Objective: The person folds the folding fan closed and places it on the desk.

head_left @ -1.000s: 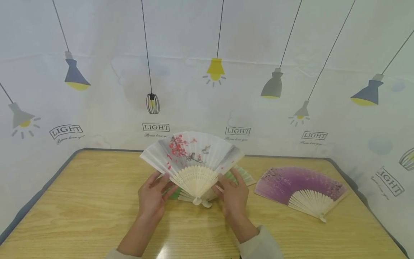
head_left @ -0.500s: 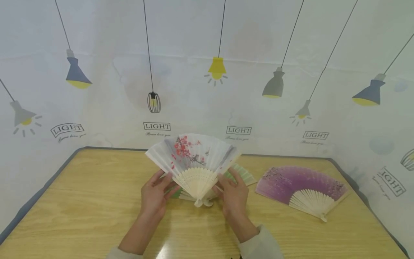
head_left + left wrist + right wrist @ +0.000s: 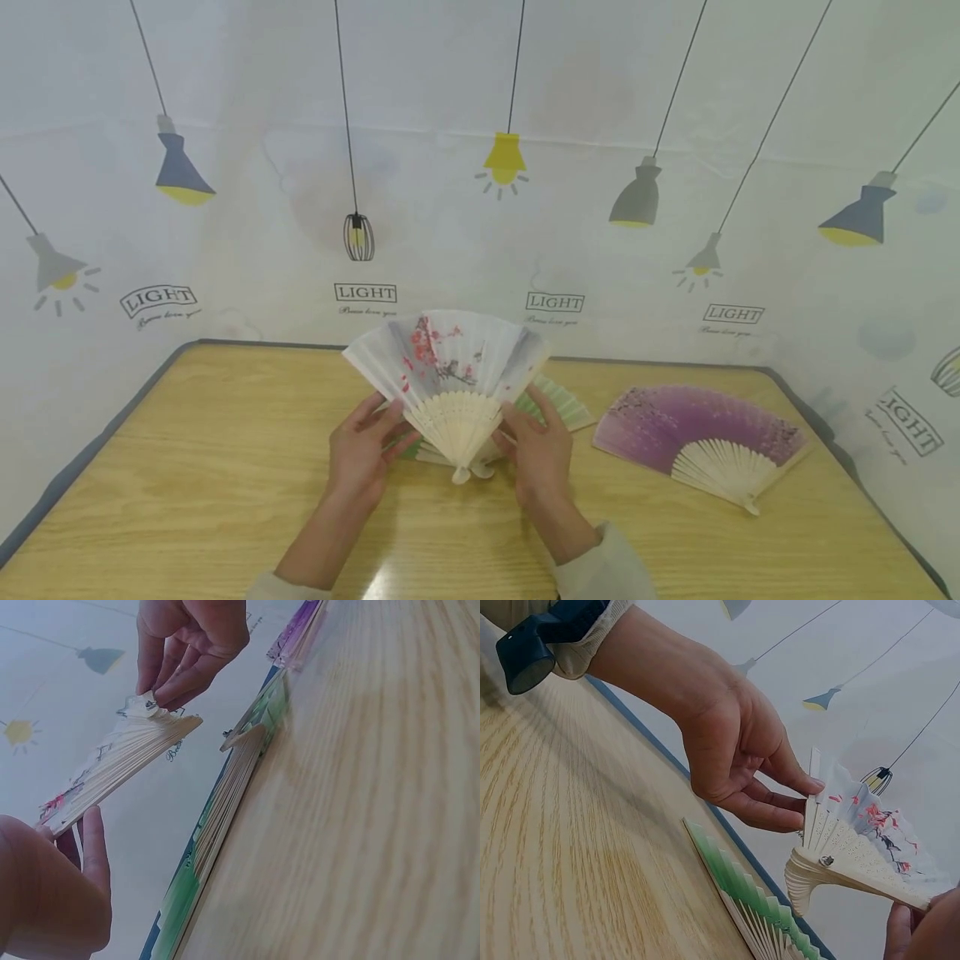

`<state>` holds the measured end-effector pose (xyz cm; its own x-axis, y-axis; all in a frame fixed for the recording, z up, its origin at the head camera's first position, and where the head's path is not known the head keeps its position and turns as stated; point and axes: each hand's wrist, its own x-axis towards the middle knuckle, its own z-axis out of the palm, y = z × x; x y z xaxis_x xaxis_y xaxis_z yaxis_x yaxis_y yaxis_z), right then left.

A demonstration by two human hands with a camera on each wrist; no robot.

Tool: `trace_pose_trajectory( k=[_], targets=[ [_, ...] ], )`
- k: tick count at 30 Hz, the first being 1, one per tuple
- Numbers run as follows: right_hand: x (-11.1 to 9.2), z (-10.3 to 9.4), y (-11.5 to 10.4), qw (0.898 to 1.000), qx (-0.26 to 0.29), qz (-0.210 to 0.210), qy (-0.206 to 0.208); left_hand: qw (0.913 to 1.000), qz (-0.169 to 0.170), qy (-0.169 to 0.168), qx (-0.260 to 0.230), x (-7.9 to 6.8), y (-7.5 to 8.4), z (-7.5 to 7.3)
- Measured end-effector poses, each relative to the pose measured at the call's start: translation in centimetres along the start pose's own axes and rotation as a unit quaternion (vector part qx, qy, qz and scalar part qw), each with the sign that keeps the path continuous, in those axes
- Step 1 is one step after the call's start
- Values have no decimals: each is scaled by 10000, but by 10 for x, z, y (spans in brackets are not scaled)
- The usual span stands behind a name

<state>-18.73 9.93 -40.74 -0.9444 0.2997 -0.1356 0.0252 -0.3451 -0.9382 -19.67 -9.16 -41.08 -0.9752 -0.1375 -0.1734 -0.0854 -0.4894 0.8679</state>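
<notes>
A white folding fan [image 3: 450, 358] with red blossoms and pale slatted ribs is spread part way and held up above the table. My left hand [image 3: 360, 458] grips its left edge, and my right hand [image 3: 543, 454] pinches the right edge between thumb and fingers. In the right wrist view, the right thumb and fingers [image 3: 780, 817] hold the outer rib above the pivot. Behind and below it a green folding fan [image 3: 562, 404] lies spread on the table, partly hidden. The left wrist view shows the green fan [image 3: 225, 817] apart from the white one.
To the right, a purple folding fan [image 3: 697, 429] lies spread on the wooden table [image 3: 210, 475]. A white cloth [image 3: 442, 217] printed with lamps surrounds the table's back and sides.
The white fan's spread has narrowed: its two upper corners have drawn closer together as both hands move slightly inward. The purple and green fans have stayed in place.
</notes>
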Motion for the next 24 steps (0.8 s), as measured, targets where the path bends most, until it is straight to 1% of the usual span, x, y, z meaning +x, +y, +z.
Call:
trace_pose_trajectory(
  k=[8, 14, 21, 24],
  targets=[
    [0, 0, 0, 9998, -49, -112, -154, 10000, -2, 1, -62, 1, -1, 0],
    [0, 0, 1, 9995, -129, -181, -236, 10000, 36, -29, -8, 1, 0, 0],
    [0, -1, 0, 9991, -246, -142, -320, 9999, -85, -63, 74, 1, 0, 1],
    [1, -1, -1, 9992, -217, -138, -318, 9998, -119, -84, 127, 1, 0, 2]
  ],
)
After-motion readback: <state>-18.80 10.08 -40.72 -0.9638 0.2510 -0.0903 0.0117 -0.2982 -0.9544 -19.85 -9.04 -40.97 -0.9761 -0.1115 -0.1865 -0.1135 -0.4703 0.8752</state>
